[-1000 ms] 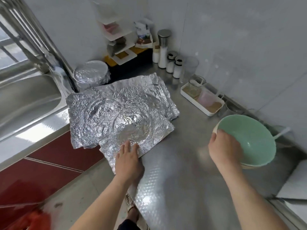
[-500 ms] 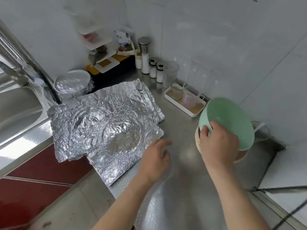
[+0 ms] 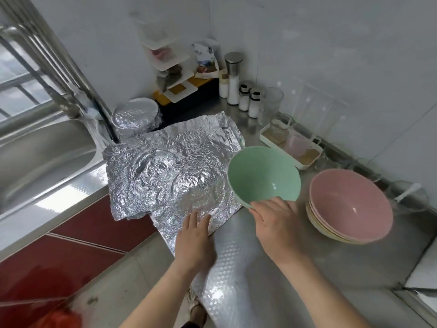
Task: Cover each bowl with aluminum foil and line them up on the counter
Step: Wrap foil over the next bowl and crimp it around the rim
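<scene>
My right hand (image 3: 276,223) grips the near rim of a green bowl (image 3: 262,174), held tilted above the right edge of the crumpled aluminum foil sheets (image 3: 165,171). These sheets lie overlapped on the steel counter (image 3: 295,268). My left hand (image 3: 195,237) rests flat with straight fingers on the near corner of the top foil sheet. A stack of bowls with a pink one on top (image 3: 350,204) stands to the right. A bowl wrapped in foil (image 3: 136,116) sits at the back beside the sink.
The sink (image 3: 42,157) and faucet (image 3: 68,107) are at the left. A white tray with cups (image 3: 290,147), glass jars (image 3: 272,102) and salt shakers (image 3: 248,100) line the back wall. A corner shelf (image 3: 170,67) stands behind the foil. Red cabinet fronts (image 3: 71,245) run below.
My right hand lifted the green bowl off the stack and carried it left to the foil, uncovering the pink bowl. My left hand left the foil, then returned flat to its near corner.
</scene>
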### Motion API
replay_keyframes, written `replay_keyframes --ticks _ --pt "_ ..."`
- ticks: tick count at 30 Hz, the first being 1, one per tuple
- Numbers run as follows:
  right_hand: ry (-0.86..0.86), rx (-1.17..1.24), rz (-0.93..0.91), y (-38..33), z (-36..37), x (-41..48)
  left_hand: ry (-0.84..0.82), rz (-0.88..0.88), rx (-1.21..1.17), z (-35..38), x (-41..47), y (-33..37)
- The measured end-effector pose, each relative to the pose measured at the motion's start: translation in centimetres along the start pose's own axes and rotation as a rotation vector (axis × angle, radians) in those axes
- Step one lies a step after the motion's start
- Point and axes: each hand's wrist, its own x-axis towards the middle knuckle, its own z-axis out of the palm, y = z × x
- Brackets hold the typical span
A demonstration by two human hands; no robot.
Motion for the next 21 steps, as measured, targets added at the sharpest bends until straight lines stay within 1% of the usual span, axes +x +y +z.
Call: replay_keyframes --ticks 2,4,6,12,16,17,18,19,21 --pt "-0.013 0.001 0.030 0.5 1.2 -1.0 0.038 -0.013 0.036 0.8 -0.3 -1.1" --pt "-0.022 -0.011 0.054 0.9 2.1 -1.7 0.121 -0.016 0.054 0.9 -0.3 -1.8" --pt "-0.001 -0.014 0.082 1.4 2.8 -2.3 0.185 -0.042 0.028 -0.1 -0.2 -1.9" --pt "0.085 0.024 0.092 1.4 3.9 -2.9 0.460 -0.167 -0.141 -6.8 -0.2 -1.4" --pt "0.042 0.042 0.075 0.7 4.8 -2.7 0.699 -0.160 -0.247 -12.2 -1.4 -1.9" --pt "0.028 0.046 0.056 0.5 5.1 -2.8 0.767 -0.142 -0.331 -13.3 -1.7 -1.7" --pt "0.019 0.052 0.028 0.4 5.5 -2.9 0.827 -0.113 -0.471 -14.4 -2.2 -1.4" --pt "-0.011 0.065 0.013 -0.1 5.7 -2.7 0.877 -0.077 -0.664 -15.4 -2.5 -1.4" --pt "-0.086 0.056 0.006 -0.8 5.9 -2.4 0.869 -0.010 -1.206 -16.8 -2.9 -1.1"
